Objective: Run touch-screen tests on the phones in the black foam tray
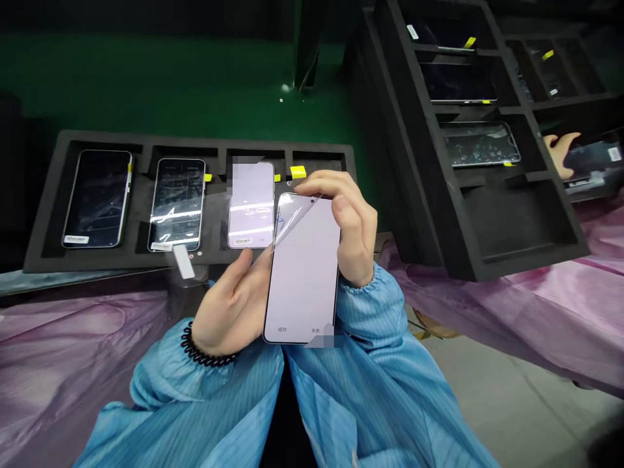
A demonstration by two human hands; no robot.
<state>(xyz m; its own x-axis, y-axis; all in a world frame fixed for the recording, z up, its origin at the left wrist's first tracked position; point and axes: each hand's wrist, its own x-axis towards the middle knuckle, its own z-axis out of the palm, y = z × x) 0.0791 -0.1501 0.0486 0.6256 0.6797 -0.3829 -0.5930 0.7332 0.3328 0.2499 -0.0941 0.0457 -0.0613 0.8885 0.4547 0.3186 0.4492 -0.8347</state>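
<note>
When reaching outward, mind the black tray (517,221) to the right of the right hand (355,227), then the long foam tray (134,211) beyond the left hand (233,304), with three phones (176,201). Between both hands, find the lit phone (302,273): held along its upper right edge by the curled right hand and apparently backed by the left, with grip there impossible to tell. Probably light and stiff, slick-faced, breakable if dropped; best taken by the long side edges. Work around the clear film (288,218) slanting over the screen, likely limp; then the white tag (184,262) beyond the left hand and the yellow tab (298,171) just past the right hand's fingertips.
</note>
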